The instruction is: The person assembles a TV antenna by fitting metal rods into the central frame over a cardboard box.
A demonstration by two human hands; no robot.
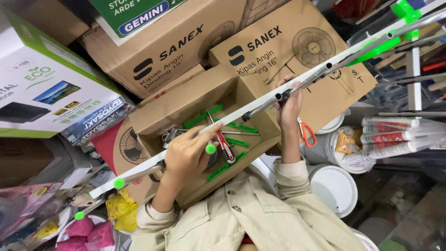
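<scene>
A long white metal antenna boom with thin aluminium rods runs diagonally from lower left to upper right, above the open brown cardboard box. In that box lie green plastic brackets and a red-handled screwdriver. The left hand sits on the boom before the box; the right hand grips it further right. Round white plastic lids lie right of the box.

Person wears a beige long-sleeve shirt, light woven fabric with creases. Plain buttons on the front; a bit of red fabric shows at the bottom edge. Cuffs sit at the wrists: left sleeve, right sleeve; both hands bare.
</scene>
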